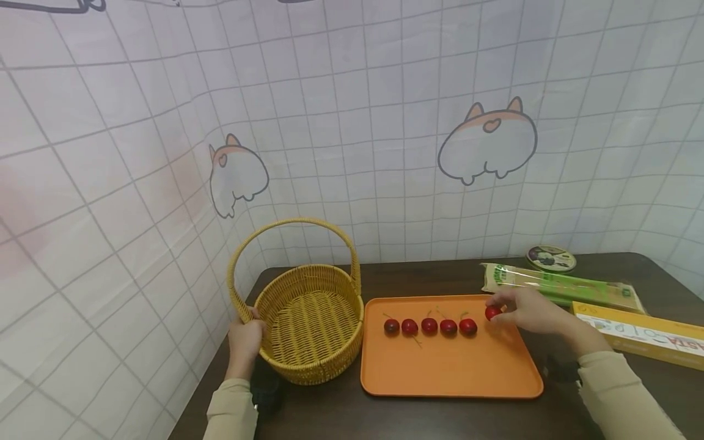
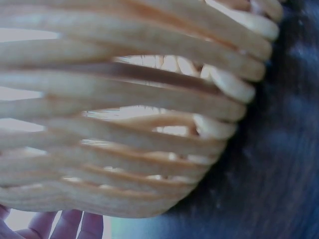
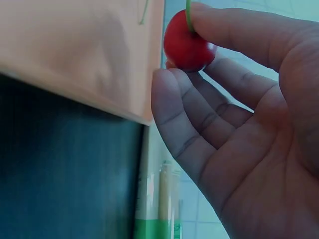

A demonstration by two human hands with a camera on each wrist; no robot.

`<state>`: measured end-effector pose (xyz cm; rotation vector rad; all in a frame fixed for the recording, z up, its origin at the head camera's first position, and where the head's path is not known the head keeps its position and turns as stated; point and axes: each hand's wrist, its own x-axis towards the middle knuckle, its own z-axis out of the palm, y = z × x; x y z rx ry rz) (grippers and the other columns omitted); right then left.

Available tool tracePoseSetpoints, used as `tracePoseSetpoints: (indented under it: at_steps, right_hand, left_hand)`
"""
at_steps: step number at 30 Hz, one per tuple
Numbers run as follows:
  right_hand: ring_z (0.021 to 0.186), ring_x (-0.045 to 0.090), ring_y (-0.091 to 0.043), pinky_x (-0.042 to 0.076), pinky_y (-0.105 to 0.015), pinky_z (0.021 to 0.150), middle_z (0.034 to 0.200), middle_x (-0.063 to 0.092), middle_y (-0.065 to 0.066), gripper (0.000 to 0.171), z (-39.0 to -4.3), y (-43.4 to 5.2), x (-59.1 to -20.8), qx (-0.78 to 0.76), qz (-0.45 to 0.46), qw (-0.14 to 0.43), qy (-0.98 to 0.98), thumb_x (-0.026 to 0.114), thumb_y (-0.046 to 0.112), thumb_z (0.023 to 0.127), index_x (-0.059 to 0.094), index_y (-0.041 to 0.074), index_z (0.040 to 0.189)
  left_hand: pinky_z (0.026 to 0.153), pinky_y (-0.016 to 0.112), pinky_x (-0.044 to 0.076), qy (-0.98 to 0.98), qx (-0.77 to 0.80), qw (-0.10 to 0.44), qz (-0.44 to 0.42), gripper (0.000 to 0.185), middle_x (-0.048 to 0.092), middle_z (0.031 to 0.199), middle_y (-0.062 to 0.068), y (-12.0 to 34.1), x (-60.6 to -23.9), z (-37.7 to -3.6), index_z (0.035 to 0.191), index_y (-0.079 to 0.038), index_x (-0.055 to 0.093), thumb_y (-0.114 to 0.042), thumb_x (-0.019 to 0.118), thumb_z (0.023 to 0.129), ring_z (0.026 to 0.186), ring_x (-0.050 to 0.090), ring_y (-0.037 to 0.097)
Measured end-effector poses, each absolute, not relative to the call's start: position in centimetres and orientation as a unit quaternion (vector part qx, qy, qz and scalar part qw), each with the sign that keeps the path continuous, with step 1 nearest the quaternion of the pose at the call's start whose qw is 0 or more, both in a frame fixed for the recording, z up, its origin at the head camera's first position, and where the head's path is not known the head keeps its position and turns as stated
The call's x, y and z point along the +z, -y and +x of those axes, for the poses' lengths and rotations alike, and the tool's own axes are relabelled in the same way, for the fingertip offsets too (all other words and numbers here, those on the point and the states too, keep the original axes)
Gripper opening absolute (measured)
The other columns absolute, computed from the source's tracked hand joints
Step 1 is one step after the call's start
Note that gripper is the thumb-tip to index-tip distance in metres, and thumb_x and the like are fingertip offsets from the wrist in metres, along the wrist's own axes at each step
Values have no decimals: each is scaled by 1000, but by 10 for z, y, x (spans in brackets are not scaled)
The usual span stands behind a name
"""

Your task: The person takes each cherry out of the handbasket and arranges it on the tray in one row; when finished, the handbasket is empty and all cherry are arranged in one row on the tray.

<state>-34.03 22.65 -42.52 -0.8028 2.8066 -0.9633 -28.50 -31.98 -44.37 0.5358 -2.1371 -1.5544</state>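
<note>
An orange tray [image 1: 451,373] lies on the dark table with a row of several red cherries [image 1: 429,326] across its far half. My right hand [image 1: 525,310] pinches one more red cherry [image 1: 492,313] [image 3: 187,45] at the tray's far right end, thumb and fingers curled round it. A yellow woven basket [image 1: 308,324] [image 2: 124,124] with a hoop handle stands left of the tray, nothing inside it. My left hand [image 1: 245,339] grips the basket's rim on its left side; its fingertips [image 2: 67,225] show below the weave in the left wrist view.
Behind the tray lie a green packet of sticks [image 1: 561,286], a round tin [image 1: 550,258] and a yellow box [image 1: 643,333] at the right. A gridded cloth backdrop [image 1: 352,122] closes off the back and left of the table.
</note>
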Motion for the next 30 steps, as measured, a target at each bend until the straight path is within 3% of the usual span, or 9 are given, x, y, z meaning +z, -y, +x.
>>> tracePoseSetpoints:
  at_steps: [7,16,30]
  right_hand:
    - [100,62,-31,54,-40,79,109,68,-9,42,-339,-227,-431,-321,-254,61,-910,76,23,82,65,1,116]
    - [93,64,-26,54,-40,78,102,69,-6,34,-339,-220,-436,-307,-281,53,-908,76,17,81,67,1,111]
    - [87,58,-16,49,-30,72,102,68,-4,34,-339,-219,-437,-309,-271,77,-908,77,19,81,68,3,110]
  left_hand:
    - [53,32,37,773,-562,223,191,21,43,71,5,320,-444,-285,92,-5,48,5,50,73,62,42,22]
    - [54,33,36,777,-556,226,191,21,43,73,5,321,-444,-282,89,-4,49,5,51,71,64,42,23]
    - [55,34,37,783,-546,221,199,22,43,72,5,321,-442,-284,90,-6,49,3,52,70,64,43,23]
